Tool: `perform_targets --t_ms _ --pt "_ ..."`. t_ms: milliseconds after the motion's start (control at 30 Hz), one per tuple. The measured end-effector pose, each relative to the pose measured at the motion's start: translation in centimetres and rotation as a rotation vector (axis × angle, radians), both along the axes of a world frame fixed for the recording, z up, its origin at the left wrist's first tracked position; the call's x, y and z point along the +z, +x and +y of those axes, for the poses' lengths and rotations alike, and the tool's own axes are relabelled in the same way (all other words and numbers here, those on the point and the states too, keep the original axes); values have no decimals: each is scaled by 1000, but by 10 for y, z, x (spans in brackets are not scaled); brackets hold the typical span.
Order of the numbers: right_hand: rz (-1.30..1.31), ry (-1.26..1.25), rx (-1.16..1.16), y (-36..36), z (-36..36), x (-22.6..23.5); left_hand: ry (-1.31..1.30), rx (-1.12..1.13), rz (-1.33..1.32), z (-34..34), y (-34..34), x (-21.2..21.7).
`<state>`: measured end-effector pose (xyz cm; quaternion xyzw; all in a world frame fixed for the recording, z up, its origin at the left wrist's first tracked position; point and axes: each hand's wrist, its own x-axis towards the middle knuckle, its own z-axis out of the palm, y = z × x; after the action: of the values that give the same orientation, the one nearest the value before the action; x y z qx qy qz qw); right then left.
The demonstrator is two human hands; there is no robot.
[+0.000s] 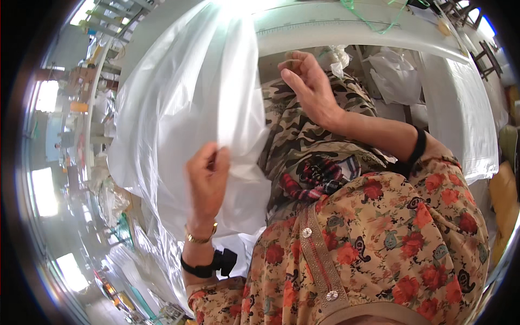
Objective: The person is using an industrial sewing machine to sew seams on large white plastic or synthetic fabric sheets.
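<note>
One clear plastic bag (189,108) hangs open in front of the person, and nothing can be made out inside it. The left hand (207,179) pinches its lower edge between thumb and fingers. The right hand (309,81), raised over one camouflage cloth (295,135), curls half-closed; whether it holds anything is unclear.

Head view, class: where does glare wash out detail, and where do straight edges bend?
Head view: glare bleaches the top of the clear plastic bag that the left hand pinches; the white table edge curves with the fisheye; the rim is dark.
</note>
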<state>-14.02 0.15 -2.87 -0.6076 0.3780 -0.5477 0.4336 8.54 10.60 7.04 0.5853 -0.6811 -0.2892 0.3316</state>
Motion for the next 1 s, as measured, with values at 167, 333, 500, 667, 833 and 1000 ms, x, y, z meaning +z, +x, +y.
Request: perform_targets --t_ms 167,333,500,667,833,1000 --pt "216 292 215 115 -39 1 -143 -53 -222 -18 -17 79" --pt "133 150 286 117 -30 -3 -134 -334 -510 -23 -47 115" --pt "109 0 359 93 -26 -7 -176 -552 -662 -15 -46 56" --pt "140 -126 529 73 -17 -12 -215 -410 -564 3 -39 9" --pt "675 62 133 10 -89 57 -269 -354 -511 3 -39 14" --pt "935 115 32 18 -175 99 -330 -422 -471 -2 -44 45"
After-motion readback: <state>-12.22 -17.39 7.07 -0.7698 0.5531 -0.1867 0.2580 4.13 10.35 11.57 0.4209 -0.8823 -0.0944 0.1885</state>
